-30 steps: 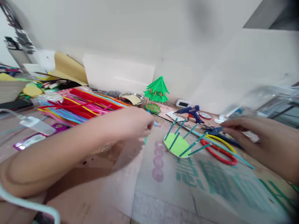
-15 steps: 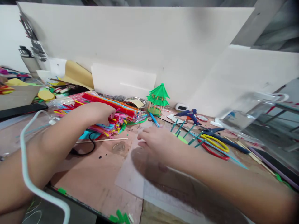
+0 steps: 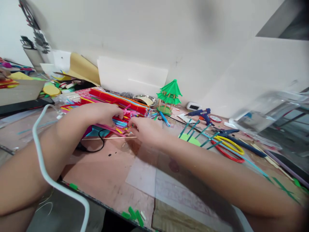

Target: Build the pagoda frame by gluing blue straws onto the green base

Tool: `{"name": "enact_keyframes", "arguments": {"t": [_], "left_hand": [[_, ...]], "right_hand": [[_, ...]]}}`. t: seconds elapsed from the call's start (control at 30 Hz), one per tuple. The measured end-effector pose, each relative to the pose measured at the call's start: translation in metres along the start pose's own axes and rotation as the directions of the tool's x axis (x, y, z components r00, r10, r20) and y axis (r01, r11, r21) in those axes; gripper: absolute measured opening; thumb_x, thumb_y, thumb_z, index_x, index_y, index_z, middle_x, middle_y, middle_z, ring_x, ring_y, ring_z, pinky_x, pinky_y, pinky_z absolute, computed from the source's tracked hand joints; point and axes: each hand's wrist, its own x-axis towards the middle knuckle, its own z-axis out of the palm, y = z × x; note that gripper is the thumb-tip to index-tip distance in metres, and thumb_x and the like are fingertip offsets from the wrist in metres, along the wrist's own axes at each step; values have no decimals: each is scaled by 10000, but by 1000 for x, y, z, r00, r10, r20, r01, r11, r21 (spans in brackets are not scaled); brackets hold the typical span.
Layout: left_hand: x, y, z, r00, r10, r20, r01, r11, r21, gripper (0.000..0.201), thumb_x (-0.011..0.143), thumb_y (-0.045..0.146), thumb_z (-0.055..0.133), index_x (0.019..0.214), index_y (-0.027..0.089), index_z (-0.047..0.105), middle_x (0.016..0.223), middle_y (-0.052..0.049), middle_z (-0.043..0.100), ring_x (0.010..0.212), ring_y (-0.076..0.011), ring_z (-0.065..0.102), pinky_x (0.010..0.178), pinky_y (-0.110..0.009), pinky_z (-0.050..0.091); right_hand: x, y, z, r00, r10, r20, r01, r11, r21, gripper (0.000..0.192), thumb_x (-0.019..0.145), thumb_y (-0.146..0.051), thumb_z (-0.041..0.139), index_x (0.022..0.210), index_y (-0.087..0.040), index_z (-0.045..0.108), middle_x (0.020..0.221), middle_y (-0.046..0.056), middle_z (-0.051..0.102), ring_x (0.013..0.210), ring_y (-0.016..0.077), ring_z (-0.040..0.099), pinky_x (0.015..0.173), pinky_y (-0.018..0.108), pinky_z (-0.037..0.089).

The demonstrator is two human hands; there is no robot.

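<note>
My left hand (image 3: pixel 108 113) lies over a bundle of colourful fuzzy pipe cleaners (image 3: pixel 122 124), its fingers curled in among the pink and blue ones. A pink strand (image 3: pixel 127 109) sticks up beside the fingertips. My right hand (image 3: pixel 146 129) is at the cut ends of the same bundle, thumb and fingers bent and a little apart; nothing shows between them. Right of it lies a light green disc (image 3: pixel 189 139) with several dark green sticks standing up from it. A small green-roofed pavilion model (image 3: pixel 169 96) stands behind.
At the right are a blue glue gun (image 3: pixel 201 114), pliers with red and yellow handles (image 3: pixel 229 145) and a dark phone-like slab (image 3: pixel 287 162). A white cable (image 3: pixel 40 146) crosses by my left arm. Green scraps (image 3: pixel 134 215) lie at the front edge. Another person's hand (image 3: pixel 3 74) shows far left.
My right hand has moved left and up to the ends of the bundle. The left hand stays at the pipe cleaners. The view has tilted down and left a little.
</note>
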Motion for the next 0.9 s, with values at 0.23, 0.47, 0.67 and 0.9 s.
{"name": "enact_keyframes", "arguments": {"t": [0.23,0.47,0.67,0.9], "left_hand": [[19,-8,5,967,34,252,-46,998,43,207,768,282,575,872,200,734,782,-16,717,668,-173,562,633,-277,382],[21,-2,12,976,10,220,-23,998,55,189,751,263,614,888,197,726,803,-27,706,691,-181,569,663,-289,363],[20,1,9,970,6,242,-14,999,29,188,748,265,647,903,204,735,836,-28,718,735,-195,600,668,-290,373],[18,1,6,962,-31,270,22,999,36,240,716,362,706,903,215,741,825,-23,719,703,-202,589,640,-291,371]], "right_hand": [[22,1,9,997,-38,-65,30,992,-125,214,1004,-213,486,1151,-138,621,1141,125,729,992,227,678,767,294,450],[19,-1,3,1000,-25,17,29,955,-295,285,1009,-203,425,1128,-115,669,1054,166,749,950,265,711,768,327,501],[16,-25,-8,990,-87,112,129,879,-459,315,965,-62,398,1078,-71,692,996,192,751,945,269,720,761,333,523],[-8,-28,-17,984,-102,146,164,840,-517,277,913,-47,440,977,-89,707,968,186,742,927,303,709,697,353,475]]}}
